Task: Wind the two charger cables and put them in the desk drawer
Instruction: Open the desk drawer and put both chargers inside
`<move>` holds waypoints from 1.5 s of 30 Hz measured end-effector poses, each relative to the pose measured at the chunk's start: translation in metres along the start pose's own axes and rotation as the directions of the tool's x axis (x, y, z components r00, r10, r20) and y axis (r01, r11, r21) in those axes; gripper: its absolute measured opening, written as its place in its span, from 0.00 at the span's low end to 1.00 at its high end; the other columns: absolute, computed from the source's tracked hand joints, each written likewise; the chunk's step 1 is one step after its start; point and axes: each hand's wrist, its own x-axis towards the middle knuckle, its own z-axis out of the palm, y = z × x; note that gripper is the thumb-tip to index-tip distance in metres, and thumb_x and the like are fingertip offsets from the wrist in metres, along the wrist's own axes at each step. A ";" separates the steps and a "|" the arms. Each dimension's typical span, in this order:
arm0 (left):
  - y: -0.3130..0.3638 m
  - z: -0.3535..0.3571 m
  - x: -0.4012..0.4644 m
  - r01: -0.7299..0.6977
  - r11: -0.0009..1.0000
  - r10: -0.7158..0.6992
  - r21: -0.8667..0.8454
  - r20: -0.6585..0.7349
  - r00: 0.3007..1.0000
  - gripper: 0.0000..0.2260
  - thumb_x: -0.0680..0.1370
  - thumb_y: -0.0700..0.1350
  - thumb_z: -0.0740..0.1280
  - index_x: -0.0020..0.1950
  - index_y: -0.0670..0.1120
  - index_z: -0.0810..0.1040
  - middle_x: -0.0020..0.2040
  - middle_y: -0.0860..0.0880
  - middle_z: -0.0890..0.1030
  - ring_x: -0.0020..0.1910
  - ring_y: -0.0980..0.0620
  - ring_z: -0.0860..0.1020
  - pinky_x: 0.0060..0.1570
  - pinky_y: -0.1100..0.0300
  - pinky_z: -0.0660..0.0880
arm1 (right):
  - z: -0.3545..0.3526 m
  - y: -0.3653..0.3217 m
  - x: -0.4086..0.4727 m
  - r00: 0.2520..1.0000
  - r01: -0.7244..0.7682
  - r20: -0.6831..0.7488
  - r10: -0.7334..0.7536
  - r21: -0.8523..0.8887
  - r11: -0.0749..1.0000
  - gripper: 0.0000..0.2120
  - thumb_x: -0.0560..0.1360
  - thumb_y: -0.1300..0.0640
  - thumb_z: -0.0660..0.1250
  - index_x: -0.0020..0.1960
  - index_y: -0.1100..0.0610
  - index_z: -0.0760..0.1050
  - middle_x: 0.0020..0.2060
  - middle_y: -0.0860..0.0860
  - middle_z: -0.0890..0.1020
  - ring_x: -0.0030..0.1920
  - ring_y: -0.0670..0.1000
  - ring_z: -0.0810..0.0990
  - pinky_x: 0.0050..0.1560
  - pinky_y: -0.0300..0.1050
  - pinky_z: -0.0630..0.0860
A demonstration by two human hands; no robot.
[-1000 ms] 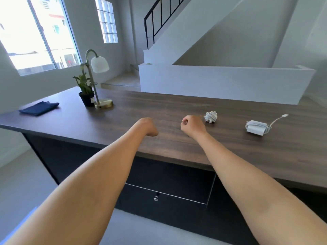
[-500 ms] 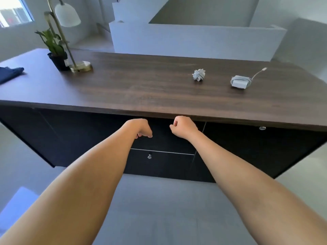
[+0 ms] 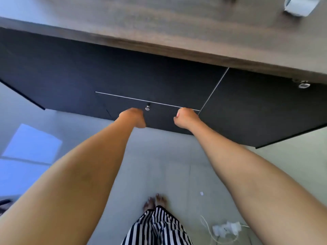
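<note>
My left hand (image 3: 133, 117) and my right hand (image 3: 185, 118) are both curled into empty fists, held in front of the dark drawer front (image 3: 159, 115) of the desk. A small metal knob (image 3: 147, 108) sits just right of my left hand, untouched. One wound white charger (image 3: 298, 6) lies on the wooden desktop (image 3: 159, 23) at the top right, cut off by the frame edge. The other wound cable is out of view except for a dark sliver at the top edge.
A second metal knob (image 3: 303, 85) is on the right cabinet front. On the grey floor at the lower right lie a white plug and loose cord (image 3: 226, 228). My feet (image 3: 155, 203) and striped trousers (image 3: 157, 228) show below.
The view has tipped down from the desktop to the drawer front and floor. Both fists have dropped from above the desk to the level of the lower drawer's knob.
</note>
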 end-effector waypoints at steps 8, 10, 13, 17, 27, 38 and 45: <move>-0.049 0.046 0.080 0.077 0.996 -0.081 -0.038 -0.133 0.988 0.19 0.76 0.47 0.60 0.67 0.44 0.70 0.64 0.44 0.74 0.62 0.42 0.73 0.55 0.51 0.74 | 0.064 -0.007 0.075 0.990 -0.111 0.108 0.095 0.151 0.982 0.14 0.79 0.50 0.60 0.52 0.60 0.78 0.52 0.56 0.81 0.56 0.58 0.78 0.52 0.43 0.72; -0.065 0.055 0.103 0.109 0.993 -0.114 -0.039 -0.179 0.977 0.24 0.79 0.50 0.60 0.72 0.44 0.62 0.68 0.42 0.68 0.66 0.40 0.68 0.56 0.48 0.73 | 0.085 -0.015 0.100 0.983 -0.160 0.129 0.128 0.279 0.947 0.13 0.78 0.51 0.60 0.40 0.58 0.74 0.44 0.56 0.79 0.47 0.57 0.78 0.50 0.45 0.75; -0.085 0.069 0.135 0.076 0.995 -0.093 -0.062 -0.338 0.937 0.29 0.79 0.53 0.59 0.76 0.45 0.53 0.70 0.40 0.63 0.67 0.39 0.65 0.55 0.46 0.73 | 0.114 -0.027 0.132 0.947 -0.320 0.227 0.226 0.626 0.711 0.11 0.77 0.48 0.61 0.49 0.55 0.77 0.47 0.53 0.78 0.47 0.54 0.77 0.58 0.51 0.77; -0.113 0.085 0.185 -0.053 0.999 0.038 -0.004 -0.644 0.764 0.32 0.80 0.55 0.57 0.79 0.50 0.44 0.78 0.38 0.50 0.75 0.36 0.53 0.69 0.41 0.63 | 0.143 -0.044 0.172 0.877 -0.475 0.461 0.137 0.875 0.093 0.24 0.80 0.44 0.59 0.71 0.54 0.68 0.71 0.53 0.69 0.72 0.55 0.65 0.68 0.52 0.66; -0.113 0.077 0.274 -0.169 0.976 0.179 0.137 -0.946 0.268 0.25 0.80 0.59 0.55 0.77 0.57 0.54 0.76 0.42 0.48 0.72 0.26 0.52 0.62 0.24 0.56 | 0.193 -0.080 0.257 0.895 -0.335 0.442 0.052 0.747 -0.574 0.22 0.81 0.55 0.59 0.71 0.66 0.63 0.70 0.59 0.68 0.73 0.55 0.64 0.72 0.51 0.60; -0.112 0.079 0.304 -0.213 0.975 0.113 0.063 -0.967 0.229 0.25 0.81 0.58 0.55 0.76 0.59 0.49 0.75 0.43 0.44 0.72 0.25 0.51 0.62 0.23 0.54 | 0.218 -0.084 0.273 0.905 -0.249 0.408 0.124 0.741 -0.624 0.07 0.78 0.64 0.63 0.42 0.64 0.74 0.37 0.55 0.77 0.38 0.48 0.77 0.57 0.41 0.76; -0.111 0.080 0.301 -0.210 0.976 0.109 0.054 -0.959 0.262 0.25 0.81 0.59 0.54 0.76 0.60 0.48 0.75 0.45 0.43 0.73 0.27 0.50 0.64 0.25 0.54 | 0.237 -0.089 0.271 0.948 -0.228 0.303 0.100 0.862 -0.452 0.04 0.68 0.58 0.64 0.40 0.55 0.69 0.39 0.50 0.72 0.39 0.45 0.73 0.61 0.43 0.73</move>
